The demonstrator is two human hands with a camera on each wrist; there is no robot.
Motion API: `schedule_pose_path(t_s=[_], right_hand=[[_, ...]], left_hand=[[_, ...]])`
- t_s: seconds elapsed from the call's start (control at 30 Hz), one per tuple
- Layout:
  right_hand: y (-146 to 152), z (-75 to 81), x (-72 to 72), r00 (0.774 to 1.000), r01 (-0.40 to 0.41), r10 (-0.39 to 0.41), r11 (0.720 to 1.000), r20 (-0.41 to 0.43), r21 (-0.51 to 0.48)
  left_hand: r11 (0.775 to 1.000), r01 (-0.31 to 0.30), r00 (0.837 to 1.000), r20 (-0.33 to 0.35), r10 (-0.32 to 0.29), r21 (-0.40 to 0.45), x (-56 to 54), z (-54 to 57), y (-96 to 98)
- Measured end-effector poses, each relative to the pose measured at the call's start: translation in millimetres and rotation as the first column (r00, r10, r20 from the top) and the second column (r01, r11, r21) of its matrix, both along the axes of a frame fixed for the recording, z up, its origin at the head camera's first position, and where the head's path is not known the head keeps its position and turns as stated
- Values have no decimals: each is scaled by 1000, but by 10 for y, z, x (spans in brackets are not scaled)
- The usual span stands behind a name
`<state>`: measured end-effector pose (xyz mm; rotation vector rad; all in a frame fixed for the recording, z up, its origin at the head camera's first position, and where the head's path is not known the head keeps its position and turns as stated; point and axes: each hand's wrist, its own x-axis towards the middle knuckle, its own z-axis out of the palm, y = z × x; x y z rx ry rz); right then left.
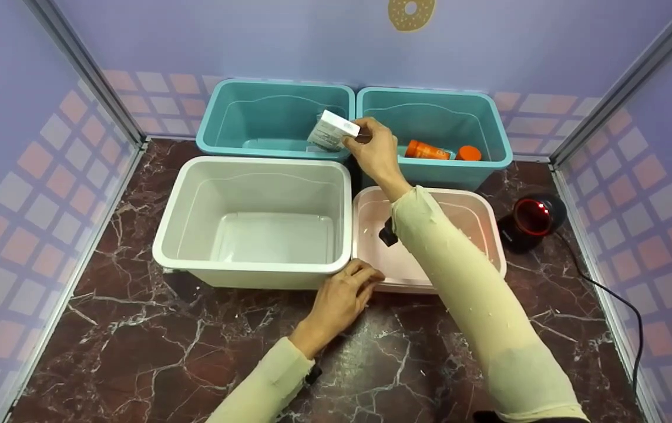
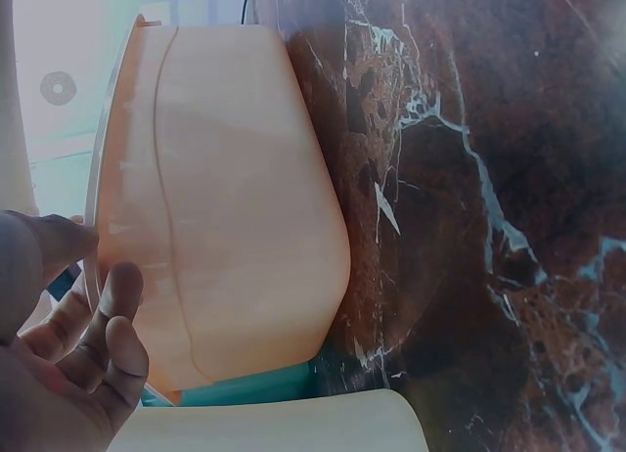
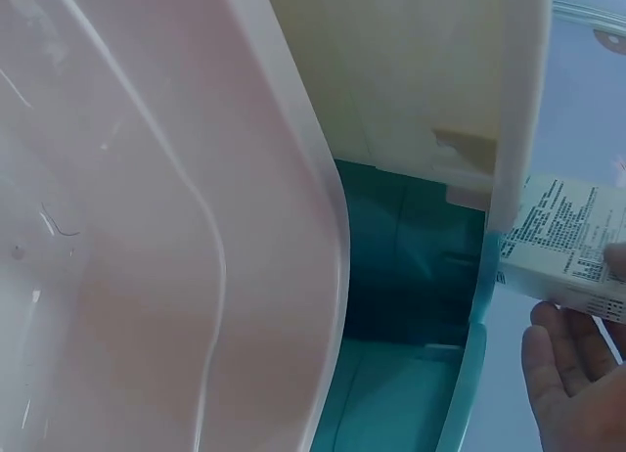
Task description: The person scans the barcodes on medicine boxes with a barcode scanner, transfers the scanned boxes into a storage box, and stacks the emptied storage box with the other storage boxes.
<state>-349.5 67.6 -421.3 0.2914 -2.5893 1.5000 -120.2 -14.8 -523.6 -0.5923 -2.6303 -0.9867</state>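
Note:
My right hand (image 1: 376, 150) pinches a small white box with printed text (image 1: 331, 129) between thumb and fingers. It holds the box tilted over the front right corner of the back left teal bin (image 1: 274, 151). In the right wrist view, the printed box (image 3: 562, 232) shows beyond the teal rim, with my fingers (image 3: 553, 344) under its edge. My left hand (image 1: 342, 296) is at the near left corner of the pink bin (image 1: 409, 286). The left wrist view has the thumb and fingers on either side of the pink bin's rim (image 2: 95, 203).
A white bin (image 1: 254, 265) stands left of the pink one. In the back right teal bin (image 1: 459, 170) lie an orange bottle (image 1: 427, 150) and another orange-topped item (image 1: 468, 153). A black device with a red-lit ring (image 1: 533, 217) and a cable (image 1: 618, 296) is at right.

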Motion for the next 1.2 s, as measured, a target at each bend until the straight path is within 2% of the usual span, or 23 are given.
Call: schedule_pose_path(t_s=[0.47, 0.67, 0.87, 1.2], right_hand=[[-17, -23, 28, 998, -46, 45, 999, 48, 15], [2, -34, 43, 997, -66, 65, 998, 44, 24], [58, -53, 73, 995, -91, 90, 996, 37, 25], [210, -26, 154, 992, -112, 110, 993, 58, 28]], left_hand=[[1000, -4, 1000, 15, 4, -1, -11, -11, 2], [1000, -7, 1000, 27, 7, -5, -8, -13, 6], [1000, -8, 1000, 7, 8, 0, -5, -15, 4], [1000, -5, 1000, 27, 5, 6, 1, -13, 5]])
